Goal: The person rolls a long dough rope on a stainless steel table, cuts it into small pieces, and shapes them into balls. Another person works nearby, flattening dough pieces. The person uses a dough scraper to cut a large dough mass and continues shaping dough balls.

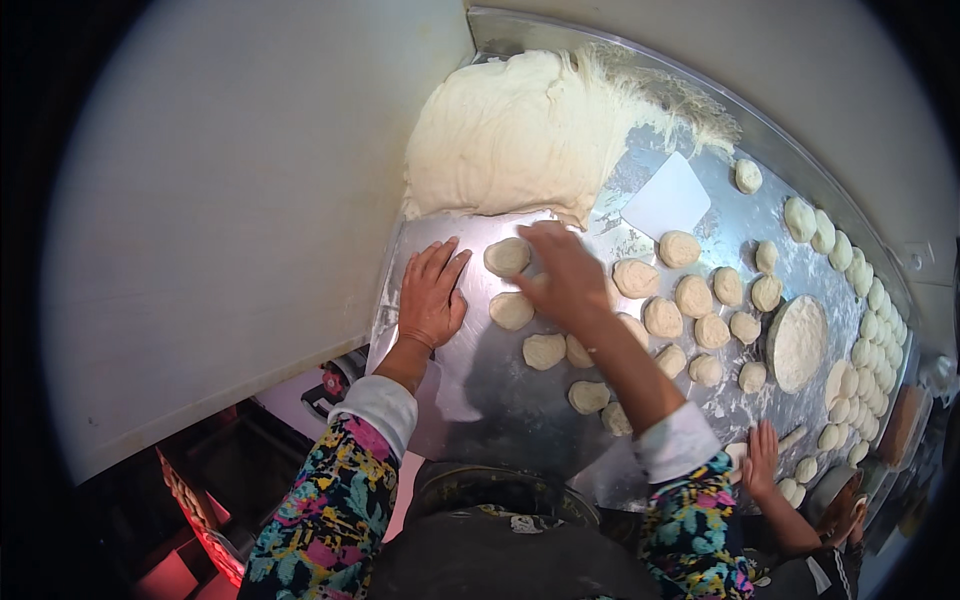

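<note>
My left hand (431,292) lies on the steel worktop near the wall, palm down with its fingers slightly apart, and it holds nothing. Just to its right is a flattened dough ball (507,257). My right hand (566,274) curves around the far side of that ball, thumb and fingers apart; whether it touches the dough is hard to tell. Below sits another dough ball (512,310), with a further piece (544,352) beside it. Part of the dough is hidden under my right hand and forearm. Beyond both hands spreads a large mass of soft dough (517,139).
A white plastic dough scraper (667,196) lies beside the big dough. Several dough balls (694,295) and a bowl of flour (799,343) stand to the right. Another person's hand (762,457) is near a rolling pin (792,438). The wall (247,210) borders the left.
</note>
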A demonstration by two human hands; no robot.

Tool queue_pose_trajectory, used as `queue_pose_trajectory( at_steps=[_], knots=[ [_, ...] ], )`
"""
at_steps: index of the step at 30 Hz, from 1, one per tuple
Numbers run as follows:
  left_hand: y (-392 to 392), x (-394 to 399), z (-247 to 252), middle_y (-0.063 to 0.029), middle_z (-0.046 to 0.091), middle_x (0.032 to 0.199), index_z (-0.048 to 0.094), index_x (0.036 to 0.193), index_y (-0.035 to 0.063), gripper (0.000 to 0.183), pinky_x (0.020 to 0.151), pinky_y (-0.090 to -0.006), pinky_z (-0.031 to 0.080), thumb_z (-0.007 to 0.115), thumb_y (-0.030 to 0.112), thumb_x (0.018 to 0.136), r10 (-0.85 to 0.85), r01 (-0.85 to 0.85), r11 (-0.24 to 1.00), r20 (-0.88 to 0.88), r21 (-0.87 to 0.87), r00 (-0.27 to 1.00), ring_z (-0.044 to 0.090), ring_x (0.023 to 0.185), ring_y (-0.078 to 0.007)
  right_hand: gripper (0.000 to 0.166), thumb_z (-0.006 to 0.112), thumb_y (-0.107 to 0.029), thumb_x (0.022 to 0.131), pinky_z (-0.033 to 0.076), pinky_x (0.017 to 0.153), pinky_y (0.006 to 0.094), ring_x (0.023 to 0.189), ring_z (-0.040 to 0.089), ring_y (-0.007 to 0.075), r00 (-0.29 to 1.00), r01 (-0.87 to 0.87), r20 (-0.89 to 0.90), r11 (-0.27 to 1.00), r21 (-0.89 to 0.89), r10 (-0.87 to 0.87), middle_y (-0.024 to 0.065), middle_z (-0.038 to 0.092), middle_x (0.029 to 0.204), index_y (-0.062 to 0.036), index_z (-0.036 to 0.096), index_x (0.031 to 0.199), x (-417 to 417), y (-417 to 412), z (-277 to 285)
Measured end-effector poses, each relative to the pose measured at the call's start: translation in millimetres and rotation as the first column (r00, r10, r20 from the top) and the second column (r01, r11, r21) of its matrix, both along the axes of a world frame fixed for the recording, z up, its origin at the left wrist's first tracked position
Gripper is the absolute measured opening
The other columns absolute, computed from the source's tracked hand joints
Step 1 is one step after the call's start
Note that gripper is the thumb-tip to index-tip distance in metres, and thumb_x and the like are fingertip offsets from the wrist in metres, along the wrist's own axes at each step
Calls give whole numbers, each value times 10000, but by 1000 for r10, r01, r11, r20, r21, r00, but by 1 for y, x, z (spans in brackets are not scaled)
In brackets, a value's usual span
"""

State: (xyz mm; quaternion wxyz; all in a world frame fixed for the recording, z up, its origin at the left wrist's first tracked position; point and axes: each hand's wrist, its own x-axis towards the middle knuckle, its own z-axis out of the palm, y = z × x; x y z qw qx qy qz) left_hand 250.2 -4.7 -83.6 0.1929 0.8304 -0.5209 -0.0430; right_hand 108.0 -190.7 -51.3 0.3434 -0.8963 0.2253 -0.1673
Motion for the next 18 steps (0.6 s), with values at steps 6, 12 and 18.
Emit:
queue_pose_trajectory(
  at_steps=[6,12,18],
  knots=[
    [-4,0,2,-109,449,1447,530,1335,134,578,1148,-533,257,540,125,758,-4,4,1000,-13,-8,1000,392,1338,-341,359,697,-85,665,495,780,425,975,543,317,993,-51,-104,998,-30,47,108,528,980,-99,569,1000,41,25,-15],
    [-3,-1,3,-117,449,1447,543,1318,117,582,1144,-531,264,545,105,736,12,-12,1000,-45,-5,999,393,1339,-346,335,693,-98,667,481,809,444,971,557,356,990,124,65,991,48,-127,128,549,1015,-82,562,975,-24,-29,35],
    [-2,1,-3,-119,455,1439,547,1310,106,578,1140,-534,269,535,115,732,-6,6,999,-9,-40,1000,402,1322,-355,319,597,31,679,486,810,436,972,564,357,921,335,-56,856,-395,-386,125,591,998,-86,617,975,-137,-149,49]
  ],
)
